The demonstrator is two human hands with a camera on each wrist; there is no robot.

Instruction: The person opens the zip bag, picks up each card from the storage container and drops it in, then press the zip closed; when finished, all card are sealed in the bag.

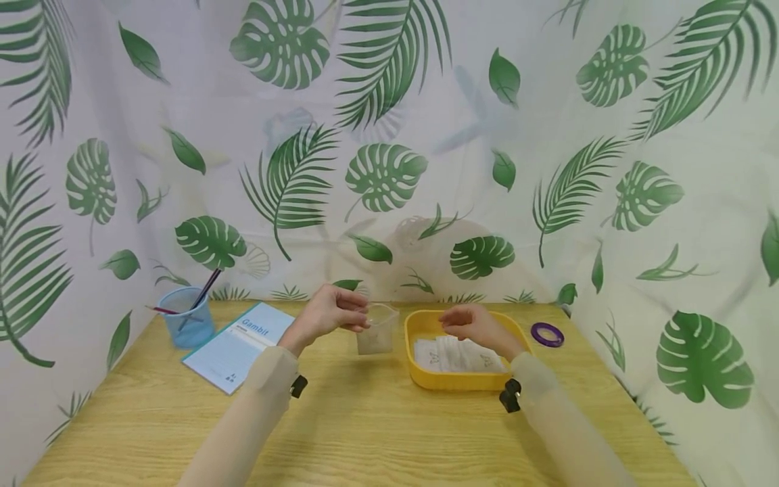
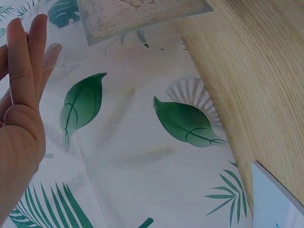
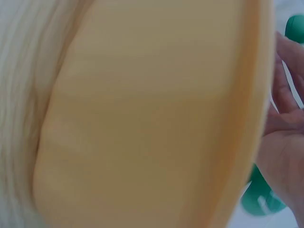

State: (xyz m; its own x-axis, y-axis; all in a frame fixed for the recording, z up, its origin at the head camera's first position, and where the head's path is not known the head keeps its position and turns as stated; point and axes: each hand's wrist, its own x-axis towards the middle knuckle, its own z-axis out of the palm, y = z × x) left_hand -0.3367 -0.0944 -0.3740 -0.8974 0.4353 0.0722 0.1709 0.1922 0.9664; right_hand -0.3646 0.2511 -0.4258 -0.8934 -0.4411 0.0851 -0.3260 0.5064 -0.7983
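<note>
My left hand (image 1: 331, 314) is raised over the table and pinches the top corner of a small clear plastic bag (image 1: 374, 338). The bag hangs down, and its lower part looks cloudy, as if a flat piece lies inside. In the left wrist view the bag's flat content (image 2: 147, 19) shows a faint printed drawing and a pale border. My right hand (image 1: 477, 327) is above the yellow basket (image 1: 468, 382), its fingers loosely bent and holding nothing. White packets (image 1: 462, 355) with small printed drawings lie in the basket. The right wrist view is mostly filled by the basket's outer wall (image 3: 142, 118).
A light-blue book (image 1: 243, 345) marked "Gambit" lies at the left. Behind it stands a blue mesh pen cup (image 1: 190, 325) with several pencils. To the right of the basket is a purple ring (image 1: 548, 335). A leaf-patterned cloth (image 1: 389, 230) hangs behind the wooden table (image 1: 365, 433).
</note>
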